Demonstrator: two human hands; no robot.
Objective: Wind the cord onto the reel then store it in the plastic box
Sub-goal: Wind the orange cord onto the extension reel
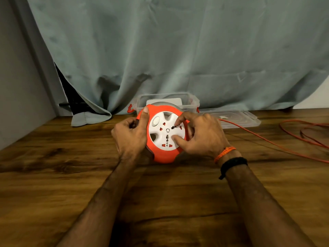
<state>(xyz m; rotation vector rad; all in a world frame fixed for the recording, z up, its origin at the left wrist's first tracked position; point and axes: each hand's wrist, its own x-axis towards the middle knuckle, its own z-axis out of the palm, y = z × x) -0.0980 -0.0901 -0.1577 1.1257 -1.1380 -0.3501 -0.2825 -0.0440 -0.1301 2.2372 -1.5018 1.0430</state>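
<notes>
Orange reel [164, 132] stands tilted on the wooden table [53, 175], white socket face toward the camera. Left hand [130, 135] wraps its rim at 9 o'clock, thumb up on the orange edge. Right hand [201, 134] at 3 o'clock — fingers [179, 120] spread, pressed into the white face's recesses. Orange cord [267, 141] trails off toward 3–4 o'clock, loose loops on the table. Clear plastic box [167, 101] at 12 o'clock just behind the reel — open, lid [236, 118] flat beside it.
</notes>
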